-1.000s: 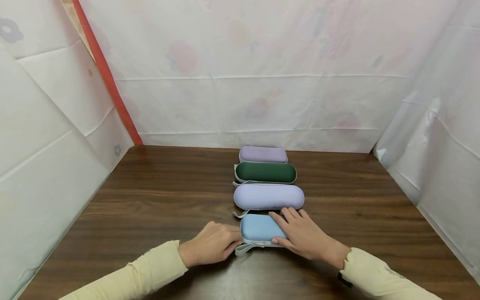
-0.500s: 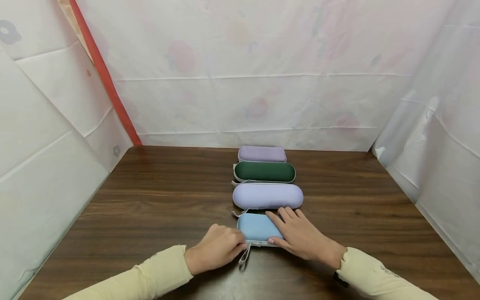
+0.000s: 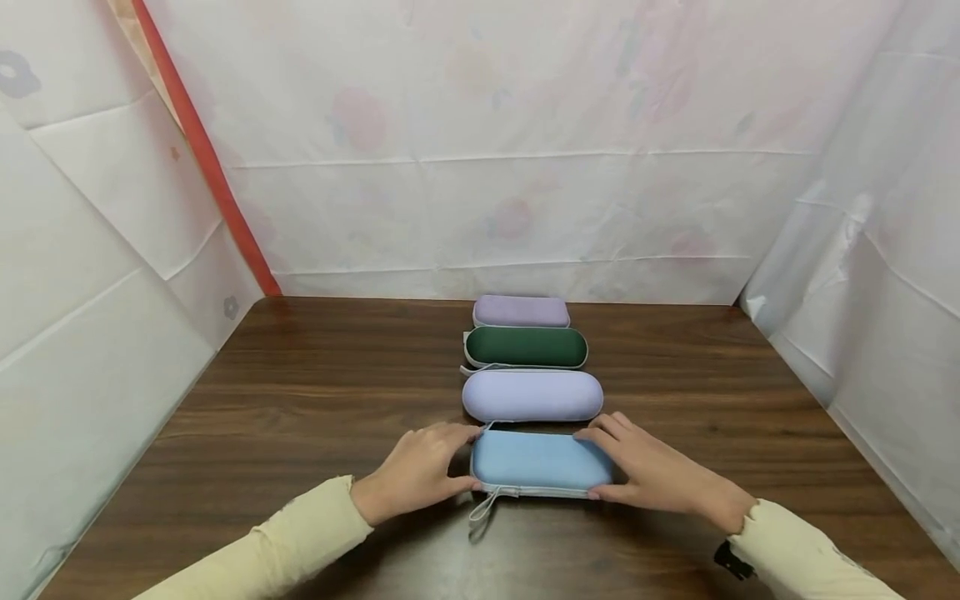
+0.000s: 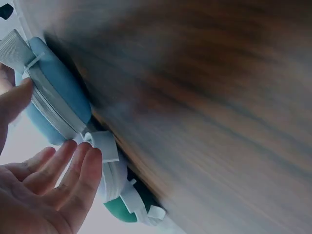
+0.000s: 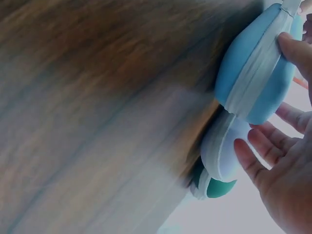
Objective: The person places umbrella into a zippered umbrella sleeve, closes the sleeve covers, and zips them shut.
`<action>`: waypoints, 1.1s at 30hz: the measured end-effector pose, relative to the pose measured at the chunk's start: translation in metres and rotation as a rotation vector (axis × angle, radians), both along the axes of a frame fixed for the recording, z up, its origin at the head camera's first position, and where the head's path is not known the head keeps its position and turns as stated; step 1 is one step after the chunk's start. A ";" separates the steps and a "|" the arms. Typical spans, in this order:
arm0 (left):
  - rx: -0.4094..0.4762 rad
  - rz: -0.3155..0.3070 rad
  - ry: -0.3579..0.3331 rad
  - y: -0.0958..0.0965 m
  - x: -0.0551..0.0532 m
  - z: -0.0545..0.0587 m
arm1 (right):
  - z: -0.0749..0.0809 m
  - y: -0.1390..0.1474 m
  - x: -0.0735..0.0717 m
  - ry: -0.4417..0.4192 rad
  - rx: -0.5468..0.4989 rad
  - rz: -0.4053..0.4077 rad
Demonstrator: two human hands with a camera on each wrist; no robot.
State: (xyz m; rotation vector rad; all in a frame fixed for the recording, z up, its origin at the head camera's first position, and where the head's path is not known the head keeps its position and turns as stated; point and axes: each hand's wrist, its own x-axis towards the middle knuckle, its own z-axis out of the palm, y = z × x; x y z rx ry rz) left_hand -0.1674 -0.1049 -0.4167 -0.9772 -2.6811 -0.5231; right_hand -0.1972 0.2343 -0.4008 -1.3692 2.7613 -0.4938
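Note:
A light blue zip glasses case lies flat at the near end of a column of cases in the head view. My left hand holds its left end, thumb at the near edge and fingertips at the far corner. Its right end is held by my right hand in the same way. From the near left corner a grey wrist strap hangs onto the table. In the left wrist view the thumb touches the case's zip band; the right wrist view shows the right thumb on its side.
Beyond the blue case lie a lavender case, a dark green case and a purple case, close behind one another. The brown wooden table is bounded by white patterned sheets at the back and sides.
The left hand has let go of the strap area and spread its fingers over the left end. My right hand has slid right to the far end. The strap now hangs toward me.

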 end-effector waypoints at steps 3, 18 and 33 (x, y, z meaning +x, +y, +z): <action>-0.003 -0.006 0.015 0.001 0.000 0.001 | -0.002 0.000 -0.003 -0.011 -0.019 0.016; -0.024 0.063 0.056 0.000 -0.010 -0.002 | -0.008 -0.010 -0.016 0.116 -0.072 0.056; -0.186 0.232 0.000 -0.060 -0.038 0.033 | 0.030 0.028 -0.042 0.173 -0.034 -0.185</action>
